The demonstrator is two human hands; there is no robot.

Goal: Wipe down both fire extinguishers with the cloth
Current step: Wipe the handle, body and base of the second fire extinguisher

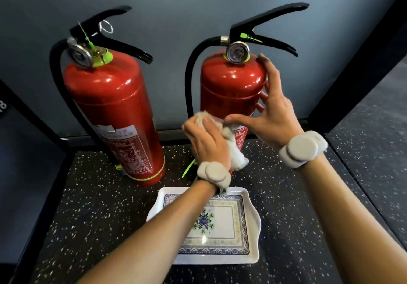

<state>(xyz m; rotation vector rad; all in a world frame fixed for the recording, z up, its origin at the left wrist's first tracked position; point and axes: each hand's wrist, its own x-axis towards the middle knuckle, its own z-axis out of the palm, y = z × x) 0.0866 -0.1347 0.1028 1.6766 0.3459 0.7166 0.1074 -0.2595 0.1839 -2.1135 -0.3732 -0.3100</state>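
So the left hand (206, 142) is rubbing the cloth (229, 142) on the right extinguisher (231, 85), right hand (273, 112) spread wide steadying it. Probably the left extinguisher (114, 112) beside it comes next.

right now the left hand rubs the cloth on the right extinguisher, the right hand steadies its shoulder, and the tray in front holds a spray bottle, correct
Not quite. The head view shows the tray holds nothing. The rest stands: the left hand rubs the cloth on the right extinguisher while the right hand steadies its shoulder.
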